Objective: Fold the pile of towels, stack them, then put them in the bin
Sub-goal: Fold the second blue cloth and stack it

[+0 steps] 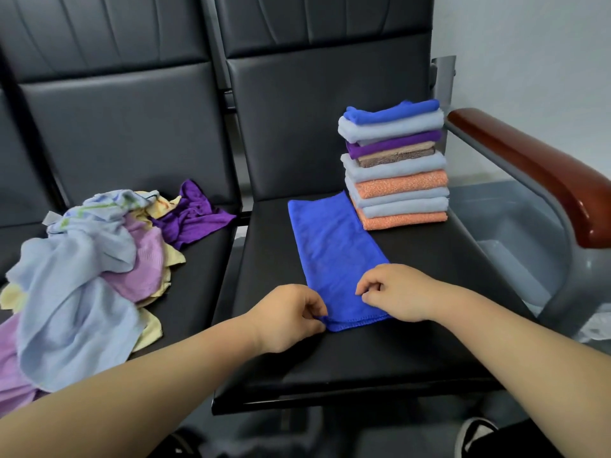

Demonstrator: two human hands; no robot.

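A bright blue towel [334,249], folded into a long strip, lies on the black seat [413,352] of the right chair. My left hand [287,317] pinches its near left corner. At the near right corner my right hand [396,292] rests on the towel with curled fingers. Behind the strip stands a stack of folded towels [395,166] in blue, pale blue, purple, brown and orange. A loose pile of unfolded towels [89,269] in pale blue, lilac, yellow and purple covers the left seat.
A grey plastic bin [509,233] sits on the floor to the right of the chair, under a brown wooden armrest [542,173] on a grey metal frame. Black chair backs rise behind the seats. A shoe [476,434] shows at the bottom right.
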